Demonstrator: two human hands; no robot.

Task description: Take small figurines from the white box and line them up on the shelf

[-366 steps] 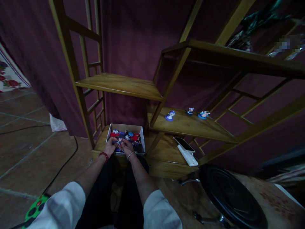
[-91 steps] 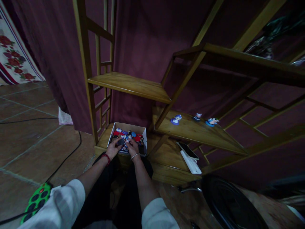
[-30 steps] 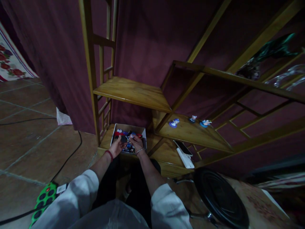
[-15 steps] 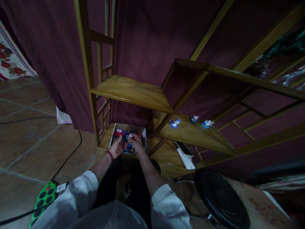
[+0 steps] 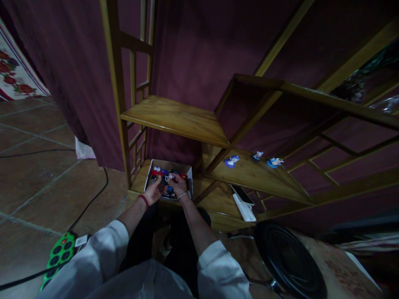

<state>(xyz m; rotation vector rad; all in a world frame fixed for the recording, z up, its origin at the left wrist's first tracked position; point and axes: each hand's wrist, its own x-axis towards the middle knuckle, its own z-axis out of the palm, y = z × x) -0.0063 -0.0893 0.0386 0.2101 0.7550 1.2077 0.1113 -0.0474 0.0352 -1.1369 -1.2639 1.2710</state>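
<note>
Showing within the edges of the box [image 5: 179, 167], a figurine [image 5: 170, 176] is pinched by fingers of the right hand [image 5: 178, 186]. A dark piece [image 5: 163, 181] (blurred) is clasped by those of the left hand [image 5: 153, 192].

1. Dim in here; a plum curtain [image 5: 62, 83] hangs beyond the left hand [image 5: 153, 192].
2. Wooden shelving [image 5: 174, 118] rises ahead of that hand.
3. Brown tiled floor [image 5: 31, 178] spreads to its left.
4. A black stool [image 5: 289, 263] stands well to its right.

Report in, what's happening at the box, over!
Left hand holding dark piece. Right hand holding figure. More figures in box; hands hide some.
</note>
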